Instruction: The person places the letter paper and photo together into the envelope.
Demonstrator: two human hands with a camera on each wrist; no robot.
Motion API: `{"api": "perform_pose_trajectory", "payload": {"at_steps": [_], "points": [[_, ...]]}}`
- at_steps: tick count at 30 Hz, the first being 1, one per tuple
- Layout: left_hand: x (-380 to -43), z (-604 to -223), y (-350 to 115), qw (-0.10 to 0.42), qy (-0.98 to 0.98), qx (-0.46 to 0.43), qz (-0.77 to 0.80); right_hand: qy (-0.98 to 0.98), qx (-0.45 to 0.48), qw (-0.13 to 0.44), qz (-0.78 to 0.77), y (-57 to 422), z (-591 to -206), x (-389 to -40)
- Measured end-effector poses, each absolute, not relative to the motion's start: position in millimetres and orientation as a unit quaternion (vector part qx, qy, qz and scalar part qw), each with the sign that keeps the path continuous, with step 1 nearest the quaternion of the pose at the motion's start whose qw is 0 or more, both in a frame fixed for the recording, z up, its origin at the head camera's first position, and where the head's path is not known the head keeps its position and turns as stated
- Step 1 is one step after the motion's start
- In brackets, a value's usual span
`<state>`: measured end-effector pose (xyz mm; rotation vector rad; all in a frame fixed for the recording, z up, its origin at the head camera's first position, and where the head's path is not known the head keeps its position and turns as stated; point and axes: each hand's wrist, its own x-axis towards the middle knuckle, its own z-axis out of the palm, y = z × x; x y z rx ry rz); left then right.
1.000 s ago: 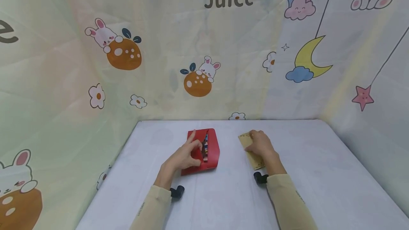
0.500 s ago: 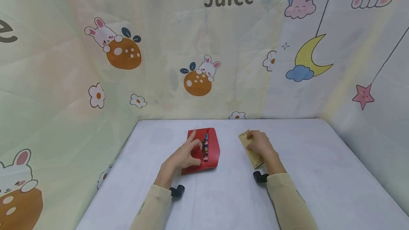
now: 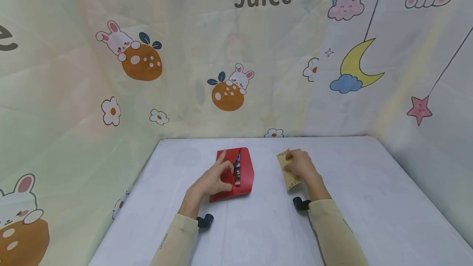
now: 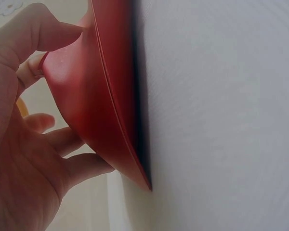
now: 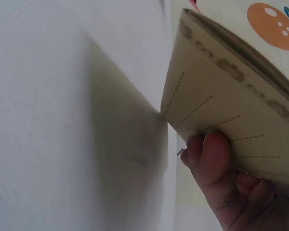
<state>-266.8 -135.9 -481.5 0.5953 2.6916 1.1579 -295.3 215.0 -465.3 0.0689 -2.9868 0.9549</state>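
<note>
While the left hand pinches the upper layer of a red envelope between thumb and index finger, the right hand grips a folded tan paper between its thumb and fingers. The envelope lies on the white table, left of centre near the far edge, its pointed flap turned toward the right; its raised layer bows upward, and multicoloured contents show through the gap. In the left wrist view, the remaining fingers extend along the envelope's far side.

The paper is held to the right of the envelope, well apart from it. Seen from the right wrist, it stands tilted above the table, with several layered edges, a brown ornamental border and a fan of dashed lines; its lower corner meets the tip of its shadow.

Beige sleeves cover both forearms, and a black device sits at each wrist. Behind the table hangs a pale backdrop printed with rabbits, oranges and flowers.
</note>
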Motion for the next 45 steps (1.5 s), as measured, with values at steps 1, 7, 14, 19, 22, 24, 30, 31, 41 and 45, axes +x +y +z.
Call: {"api": "perform_pose_trajectory", "payload": {"at_steps": [1,7,14,19,22,24,30,31,41,45], "points": [[-266.8,-481.6,-135.9,0.076,0.897,0.199,0.386,-0.952,0.020,0.004,0.306,214.7,-464.5,-295.3],[-266.6,-481.4,-136.0,0.073,0.897,0.202,0.387,-0.954,0.023,0.014,0.298,212.9,-460.9,-294.4],[-266.0,-479.6,-135.6,0.075,0.896,0.198,0.391,-0.948,0.035,0.033,0.313,212.0,-463.3,-297.2],[-267.2,-479.5,-135.2,0.073,0.897,0.198,0.389,-0.934,0.028,0.034,0.354,210.5,-463.6,-299.9],[-268.1,-479.3,-134.9,0.074,0.897,0.199,0.388,-0.930,0.023,0.033,0.365,210.7,-461.7,-299.5],[-268.3,-479.4,-134.9,0.075,0.897,0.198,0.388,-0.927,0.025,0.033,0.373,210.2,-459.9,-298.6],[-267.9,-479.8,-135.4,0.074,0.897,0.198,0.388,-0.900,0.057,0.028,0.431,200.5,-459.6,-298.6],[-267.8,-479.8,-135.3,0.073,0.897,0.199,0.388,-0.895,0.062,0.027,0.441,198.2,-459.4,-298.4],[-266.4,-480.4,-134.4,0.073,0.893,0.207,0.392,-0.878,0.068,0.010,0.474,184.2,-454.8,-292.2],[-266.0,-480.6,-134.4,0.072,0.895,0.203,0.392,-0.867,0.072,0.009,0.492,181.4,-453.8,-291.6]]}}
